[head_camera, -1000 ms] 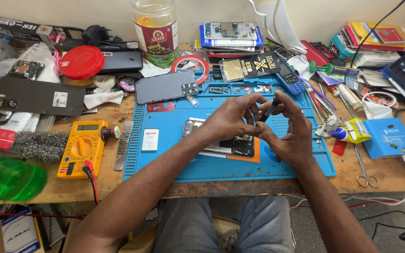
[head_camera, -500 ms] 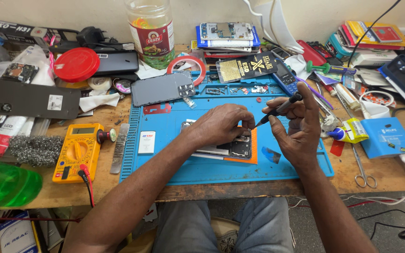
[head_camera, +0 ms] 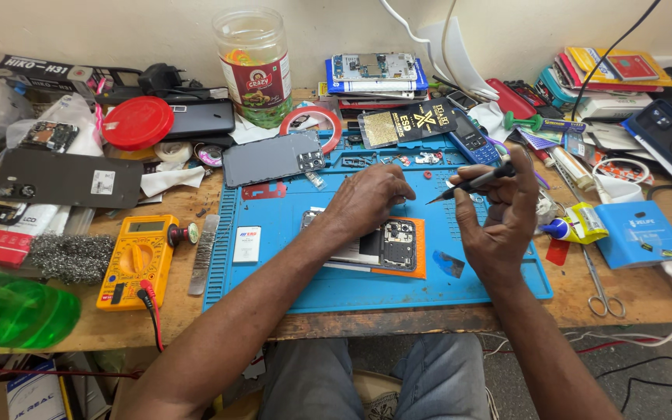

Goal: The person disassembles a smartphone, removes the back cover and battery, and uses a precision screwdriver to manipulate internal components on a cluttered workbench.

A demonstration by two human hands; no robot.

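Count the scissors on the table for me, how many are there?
1. The scissors lie at the right edge of the blue mat, beside the right hand that holds a dark tool. More could be hidden in the clutter behind.

Bright, even light — sharp, edges slightly bowed
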